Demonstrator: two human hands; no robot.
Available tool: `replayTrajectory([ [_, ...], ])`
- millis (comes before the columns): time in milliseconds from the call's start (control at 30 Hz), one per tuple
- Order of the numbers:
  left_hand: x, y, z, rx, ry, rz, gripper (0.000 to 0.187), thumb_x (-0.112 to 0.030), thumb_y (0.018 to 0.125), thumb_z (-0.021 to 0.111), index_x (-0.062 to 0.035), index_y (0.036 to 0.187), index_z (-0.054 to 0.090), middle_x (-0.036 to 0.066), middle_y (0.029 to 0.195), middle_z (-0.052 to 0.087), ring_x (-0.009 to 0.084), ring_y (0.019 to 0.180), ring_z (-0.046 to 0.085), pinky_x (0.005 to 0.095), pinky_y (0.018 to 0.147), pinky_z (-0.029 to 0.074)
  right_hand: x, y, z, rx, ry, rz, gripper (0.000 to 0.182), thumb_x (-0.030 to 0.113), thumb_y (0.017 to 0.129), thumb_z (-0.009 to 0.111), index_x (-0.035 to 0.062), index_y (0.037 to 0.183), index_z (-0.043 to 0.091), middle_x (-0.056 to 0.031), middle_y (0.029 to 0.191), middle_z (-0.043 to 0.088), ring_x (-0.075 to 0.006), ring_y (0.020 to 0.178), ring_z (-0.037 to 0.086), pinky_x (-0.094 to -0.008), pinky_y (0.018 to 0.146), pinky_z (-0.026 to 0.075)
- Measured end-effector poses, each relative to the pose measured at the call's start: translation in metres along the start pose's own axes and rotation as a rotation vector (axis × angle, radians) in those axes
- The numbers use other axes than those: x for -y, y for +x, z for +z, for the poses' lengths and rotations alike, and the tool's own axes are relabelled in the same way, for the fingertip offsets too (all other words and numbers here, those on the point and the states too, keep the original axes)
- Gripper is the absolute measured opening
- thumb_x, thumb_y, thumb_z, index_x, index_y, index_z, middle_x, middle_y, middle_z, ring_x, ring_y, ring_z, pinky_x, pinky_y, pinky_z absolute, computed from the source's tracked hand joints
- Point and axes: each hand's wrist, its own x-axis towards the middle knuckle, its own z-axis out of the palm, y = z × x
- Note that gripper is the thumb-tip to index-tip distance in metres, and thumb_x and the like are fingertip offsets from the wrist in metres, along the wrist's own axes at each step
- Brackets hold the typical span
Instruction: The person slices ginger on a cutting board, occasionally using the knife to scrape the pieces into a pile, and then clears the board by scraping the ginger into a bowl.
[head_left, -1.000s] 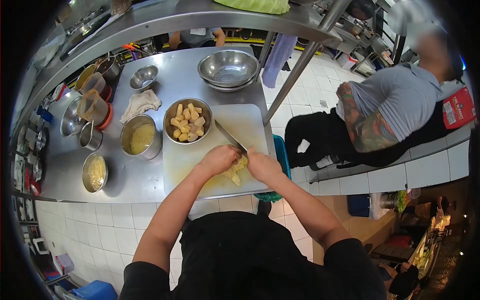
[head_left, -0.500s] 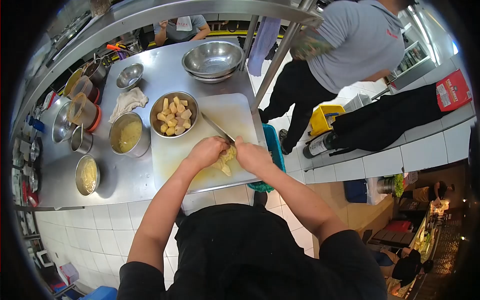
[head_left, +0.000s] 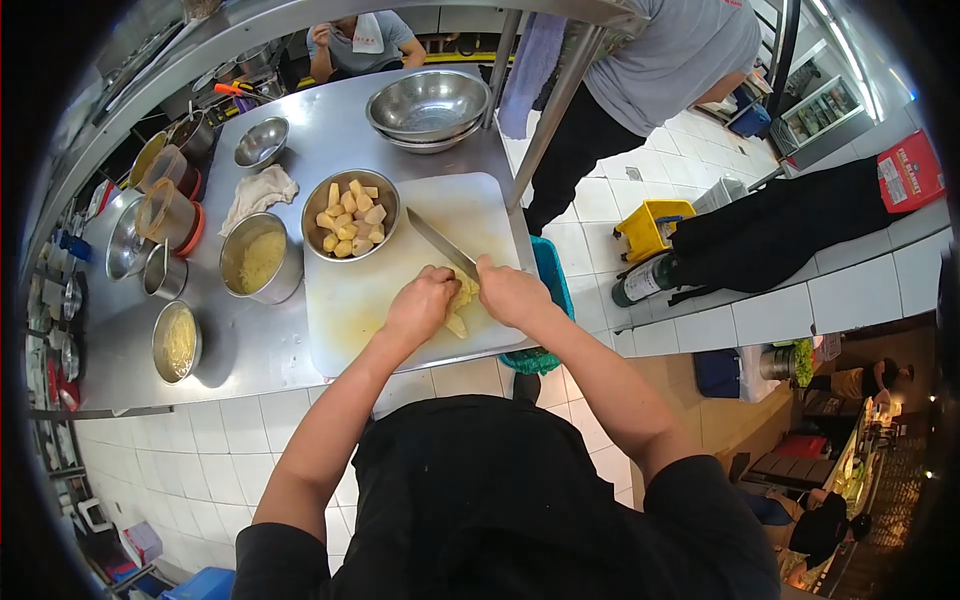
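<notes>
My right hand (head_left: 510, 292) grips the handle of a kitchen knife (head_left: 438, 242) above the white cutting board (head_left: 350, 310). The blade points away from me, up and to the left. My left hand (head_left: 425, 303) is closed beside the knife, its fingertips pressing on yellow sliced food (head_left: 462, 300). Some slices lie on the board between my hands; the left fingers partly hide them. A steel bowl (head_left: 322, 184) of peeled, pale yellow root chunks (head_left: 350, 215) sits at the board's upper left corner.
Left of the board stand a steel pot (head_left: 284, 276) and a small bowl (head_left: 194, 342), both with shredded yellow food. Stacked steel bowls (head_left: 428, 105) and a cloth (head_left: 258, 196) lie farther back. A metal post (head_left: 560, 110) rises at right. A person (head_left: 660, 70) stands beyond it.
My left hand shifts slightly right along the yellow food, while the knife moves a little to the right. The person behind the post has moved up, partly out of view.
</notes>
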Motion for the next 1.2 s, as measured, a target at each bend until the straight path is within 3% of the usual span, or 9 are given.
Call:
replayTrajectory([
  [167,0.004,-0.005,0.001,-0.04,-0.087,-0.033,0.027,0.0,0.089,0.069,-0.0021,0.112,0.083,0.014,0.112,0.077,0.0367,0.11,0.071,0.0463,0.097,0.061,0.002,-0.005,-0.013,-0.006,-0.046,-0.034,0.022,0.01,0.105,0.056,0.0007,0.124,0.059,-0.0263,0.103,0.081,-0.0466,0.098,0.081,-0.0582,0.083,0.063],
  [333,0.014,0.003,0.002,-0.014,-0.118,-0.029,0.023,0.0,0.086,0.075,-0.0013,0.108,0.083,0.013,0.114,0.079,0.0365,0.112,0.071,0.0455,0.099,0.06,0.009,-0.014,-0.032,-0.001,-0.109,-0.055,0.019,0.008,0.104,0.058,0.0,0.121,0.061,-0.0257,0.102,0.081,-0.0454,0.096,0.081,-0.0563,0.08,0.065],
  [600,0.011,0.013,-0.002,0.056,-0.089,-0.008,0.015,0.001,0.088,0.073,-0.0014,0.102,0.08,0.013,0.115,0.079,0.0369,0.114,0.07,0.0454,0.1,0.06,0.015,-0.022,-0.044,0.058,-0.168,-0.044,0.017,0.007,0.103,0.058,0.0002,0.119,0.062,-0.0247,0.099,0.082,-0.0436,0.094,0.083,-0.0542,0.077,0.066],
  [867,0.014,0.019,-0.004,0.079,-0.12,0.014,0.009,0.003,0.088,0.07,-0.0001,0.095,0.075,0.014,0.11,0.077,0.0374,0.114,0.069,0.0478,0.097,0.059,0.005,-0.008,-0.001,0.013,-0.129,-0.03,0.014,0.01,0.106,0.054,-0.0001,0.115,0.058,-0.0241,0.093,0.081,-0.044,0.09,0.083,-0.0544,0.074,0.065],
  [1033,0.019,0.017,-0.001,0.019,-0.125,0.075,0.01,0.003,0.087,0.069,-0.0004,0.095,0.075,0.014,0.106,0.076,0.0369,0.113,0.07,0.0481,0.096,0.06,0.009,-0.01,-0.014,0.01,-0.112,-0.077,0.015,0.01,0.106,0.053,-0.0009,0.115,0.057,-0.0251,0.092,0.08,-0.0443,0.089,0.082,-0.0549,0.073,0.065],
  [1200,0.021,0.02,-0.003,0.082,-0.092,0.039,0.013,0.003,0.087,0.069,-0.0009,0.097,0.076,0.014,0.11,0.079,0.0368,0.114,0.071,0.0472,0.097,0.06,0.004,-0.003,-0.008,-0.009,-0.069,-0.052,0.016,0.01,0.106,0.053,-0.001,0.117,0.058,-0.0271,0.093,0.08,-0.0461,0.09,0.082,-0.055,0.076,0.065],
])
